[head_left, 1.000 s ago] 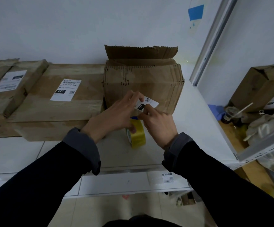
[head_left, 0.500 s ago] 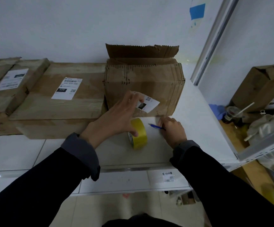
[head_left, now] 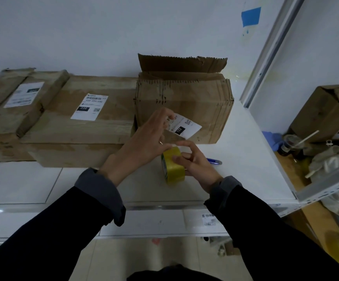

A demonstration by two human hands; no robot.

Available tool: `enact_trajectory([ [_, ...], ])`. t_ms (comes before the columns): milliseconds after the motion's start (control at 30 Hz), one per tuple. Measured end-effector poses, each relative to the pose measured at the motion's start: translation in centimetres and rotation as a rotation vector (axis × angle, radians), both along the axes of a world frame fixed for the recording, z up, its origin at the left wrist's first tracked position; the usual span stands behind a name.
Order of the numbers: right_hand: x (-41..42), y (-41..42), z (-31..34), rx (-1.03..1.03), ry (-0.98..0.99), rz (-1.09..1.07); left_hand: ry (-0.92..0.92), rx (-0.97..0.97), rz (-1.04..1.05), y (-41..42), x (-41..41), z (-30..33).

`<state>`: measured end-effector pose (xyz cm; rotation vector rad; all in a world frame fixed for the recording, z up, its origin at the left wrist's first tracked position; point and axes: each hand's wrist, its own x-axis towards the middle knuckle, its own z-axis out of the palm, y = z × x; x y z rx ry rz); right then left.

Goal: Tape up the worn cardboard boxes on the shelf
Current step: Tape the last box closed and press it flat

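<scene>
A worn cardboard box (head_left: 186,98) with a torn, raised flap stands on the white shelf (head_left: 245,142). A roll of yellow tape (head_left: 173,169) stands on edge in front of it. My right hand (head_left: 195,163) grips the roll from the right, its fingers curled over the top. My left hand (head_left: 144,140) holds a white label (head_left: 186,127) marked 122 in its fingertips, just in front of the box, and its thumb reaches to the top of the roll. A blue pen (head_left: 215,161) lies on the shelf behind my right hand.
Two flat cardboard boxes with white labels, one (head_left: 87,126) beside the worn box and one (head_left: 8,114) at far left, lie on the shelf. A metal shelf upright (head_left: 269,49) rises at the right. Beyond it are another box (head_left: 326,112), a cup with a straw and bags.
My right hand left the label, laid the blue pen on the shelf, and now grips the tape roll. My left hand has kept the label and stayed by the roll.
</scene>
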<state>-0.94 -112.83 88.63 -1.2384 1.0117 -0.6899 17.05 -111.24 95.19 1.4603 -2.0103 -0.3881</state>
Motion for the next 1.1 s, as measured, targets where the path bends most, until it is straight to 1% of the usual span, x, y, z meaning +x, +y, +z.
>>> enact_trajectory([
  [100,-0.2,0.5,0.2,-0.012,-0.018,0.008,0.056,-0.029,0.046,0.1,0.1,-0.5],
  [233,-0.4,1.0,0.3,-0.022,-0.041,0.012,0.169,-0.017,0.116,0.3,0.3,-0.3],
  [300,-0.5,1.2,0.3,-0.017,-0.039,0.021,0.191,-0.062,0.173,0.3,0.7,0.7],
  [333,-0.6,1.2,0.3,-0.012,-0.033,0.023,0.199,-0.076,0.183,0.3,1.0,1.4],
  [400,-0.7,1.3,0.5,-0.009,-0.007,0.028,0.222,-0.046,0.137,0.5,1.5,3.0],
  [433,-0.6,1.4,0.6,-0.018,0.003,0.030,0.217,-0.012,0.089,0.7,1.7,3.5],
  [500,-0.6,1.5,0.5,-0.035,0.013,0.030,0.147,0.057,0.001,1.4,1.8,3.9],
  [633,-0.7,1.9,0.3,-0.037,-0.005,0.021,0.050,0.170,-0.077,2.8,0.6,2.2],
  [733,-0.9,2.5,0.2,-0.046,-0.024,0.021,-0.015,0.193,-0.091,2.7,-0.8,0.0],
  [833,-1.1,3.0,-0.1,-0.071,-0.028,0.021,0.010,0.229,-0.051,2.4,-2.0,-1.3],
  [933,-1.2,3.4,-0.2,-0.084,-0.028,0.016,0.067,0.202,-0.023,2.3,-2.8,-2.0],
  [1100,-1.0,3.7,-0.2,-0.092,0.008,0.009,0.067,0.110,0.025,1.9,-3.4,-2.6],
])
